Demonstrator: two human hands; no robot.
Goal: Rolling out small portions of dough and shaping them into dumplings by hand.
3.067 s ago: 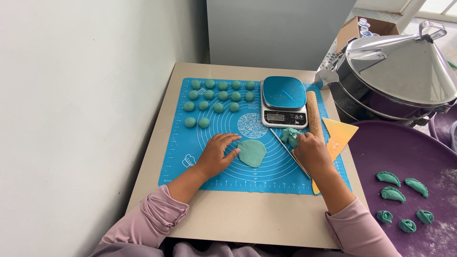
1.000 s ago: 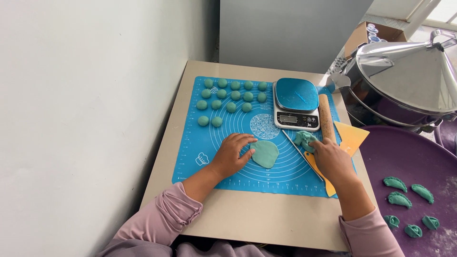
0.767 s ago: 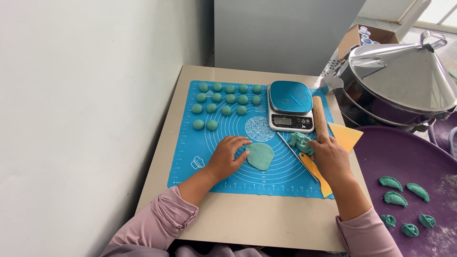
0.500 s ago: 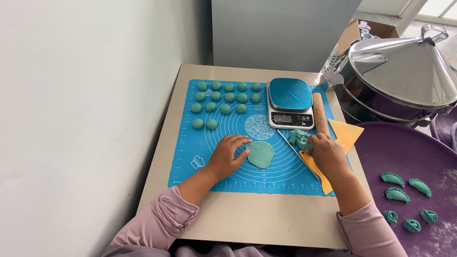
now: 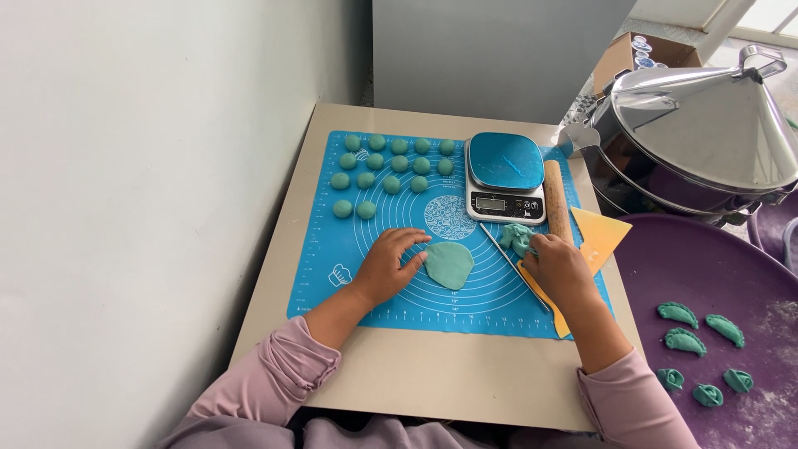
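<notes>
My left hand (image 5: 391, 264) rests flat on the blue silicone mat (image 5: 332, 249), its fingertips touching the left edge of a flattened teal dough round (image 5: 450, 264). At the mat's right side, my right hand (image 5: 559, 266) has its fingers curled against a lump of teal dough (image 5: 515, 237). That lump lies beside a thin metal rod (image 5: 507, 256) and a wooden rolling pin (image 5: 556, 212). Several small teal dough balls (image 5: 391, 165) sit in rows at the far left of the mat.
A kitchen scale (image 5: 505, 176) stands at the mat's far edge. A yellow scraper (image 5: 603, 234) lies by the rolling pin. To the right, a purple tray (image 5: 673, 266) holds several shaped teal dumplings (image 5: 698, 345). A lidded metal steamer (image 5: 706, 133) sits behind it. A wall runs along the left.
The view has shifted a little. Both hands stay in nearly the same places, the left by the dough round and the right working at the dough lump.
</notes>
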